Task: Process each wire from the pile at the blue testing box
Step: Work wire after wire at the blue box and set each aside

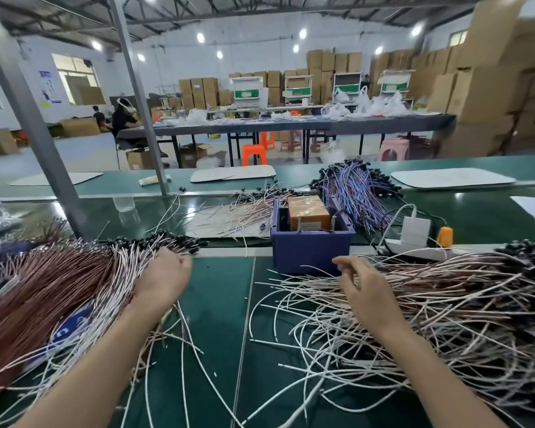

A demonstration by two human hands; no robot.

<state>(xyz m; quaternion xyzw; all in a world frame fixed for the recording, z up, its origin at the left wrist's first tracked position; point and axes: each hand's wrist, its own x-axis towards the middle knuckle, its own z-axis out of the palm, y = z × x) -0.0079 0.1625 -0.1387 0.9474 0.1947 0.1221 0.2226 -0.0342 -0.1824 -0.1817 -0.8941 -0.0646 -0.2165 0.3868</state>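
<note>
Centre of frame, blue testing box: set upright on the green table, just beyond both hands; an orange block is seen inside it.
Left hand: shown from the back, forearm entering from the lower left; the palm is laid over the right edge of the left wire pile, and the fingers are bent down into the strands, gripping them.
Right hand: forearm entering from the lower right; the wrist is raised, and the fingers are half curled with thumb and fingertips drawn close together above the near end of the right wire pile. Whether a strand is pinched cannot be told.
Left wire pile: brown and white strands, lying at the left of the frame, black ends pointing away.
Right wire pile: loose, tangled strands spread over the right and lower right.
Far wires: blue-purple bundle heaped behind the box, upper right of it.
Power strip: white, placed just right of the box.
</note>
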